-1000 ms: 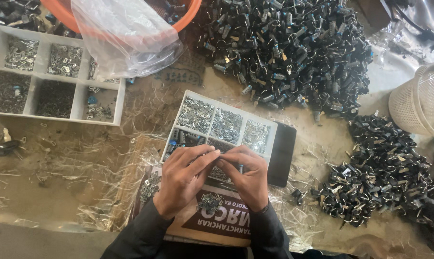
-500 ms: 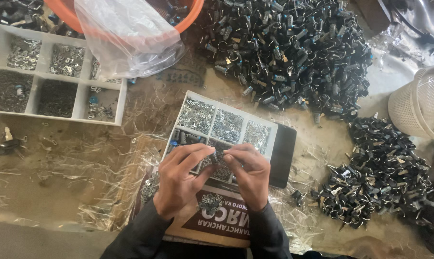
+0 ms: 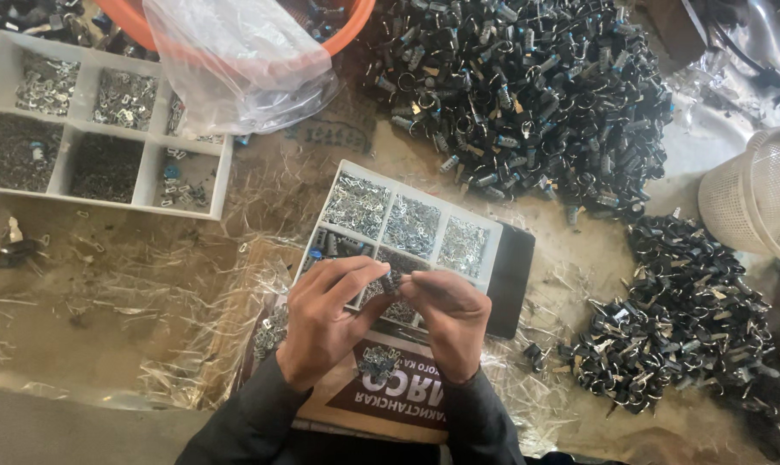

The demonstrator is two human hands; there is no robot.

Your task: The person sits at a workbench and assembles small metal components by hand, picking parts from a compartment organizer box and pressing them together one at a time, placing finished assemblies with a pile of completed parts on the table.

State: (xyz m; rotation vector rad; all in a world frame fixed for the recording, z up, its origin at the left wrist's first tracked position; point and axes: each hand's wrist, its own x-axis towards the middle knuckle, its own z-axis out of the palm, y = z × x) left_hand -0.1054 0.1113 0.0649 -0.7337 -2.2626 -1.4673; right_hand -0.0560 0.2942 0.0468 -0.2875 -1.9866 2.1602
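Both hands meet over a white compartment tray of small silvery metal pieces. My left hand and my right hand pinch one small dark metal part between their fingertips. The part is mostly hidden by the fingers. The tray rests on a brown printed cardboard piece in front of me. Dark sleeves cover both wrists.
A big heap of black and silver parts lies at the top, a smaller heap at the right. A second white divided tray sits top left, by an orange basin holding a clear bag. A white mesh basket stands far right.
The hands stay over the tray; the fingertips have shifted slightly and drawn closer around the small part. Nothing else has moved.
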